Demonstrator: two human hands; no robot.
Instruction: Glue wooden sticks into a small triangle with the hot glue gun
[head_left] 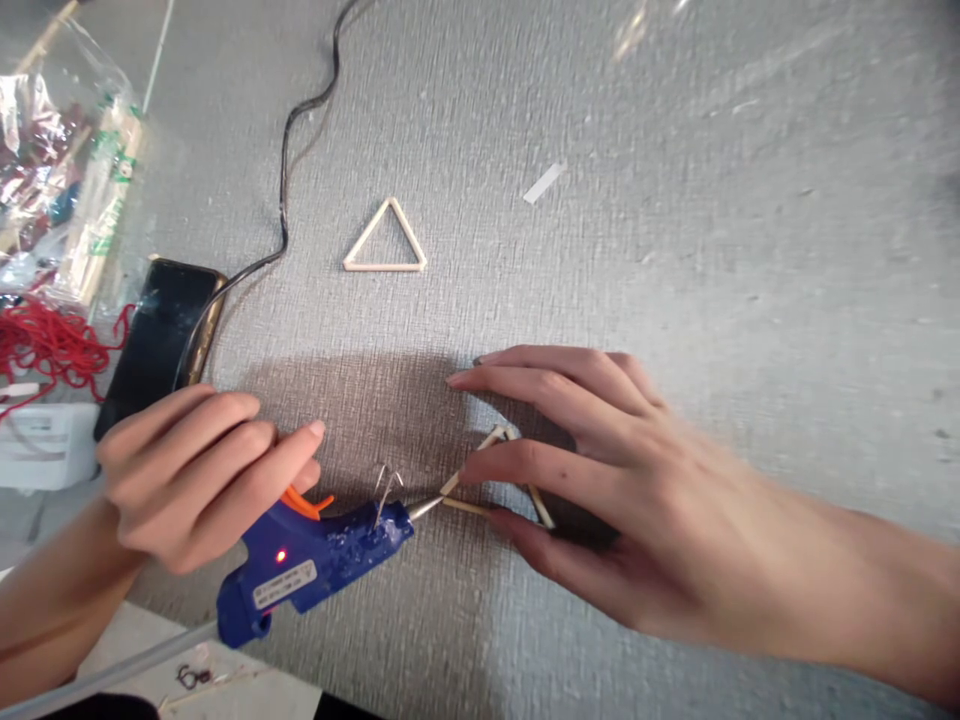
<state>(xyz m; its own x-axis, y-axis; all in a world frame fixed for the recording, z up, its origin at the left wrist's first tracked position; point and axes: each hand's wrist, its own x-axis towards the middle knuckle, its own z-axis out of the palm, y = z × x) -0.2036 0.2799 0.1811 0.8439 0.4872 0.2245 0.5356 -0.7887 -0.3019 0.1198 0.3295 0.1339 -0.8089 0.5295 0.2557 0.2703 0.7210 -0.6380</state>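
Observation:
My left hand [206, 470] is wrapped round the handle of a blue hot glue gun [330, 560] with an orange trigger and a lit red lamp. A clear glue stick [142, 660] runs out of its rear end. The metal nozzle [426, 507] meets the corner of a small triangle of wooden sticks [466, 507]. With thumb and index finger, my right hand [630, 480] holds two of that triangle's sticks near this corner; its other fingers are stretched out above the table. Part of the triangle is hidden under the hand.
A finished-looking wooden triangle [384, 267] lies farther back on the grey textured table [712, 250]. A black cord [285, 180] crosses a phone [161, 330] at left. Nearby are red yarn [52, 345], a white plug-like block [49, 447], plastic-bagged sticks [101, 200] and a white strip [545, 182].

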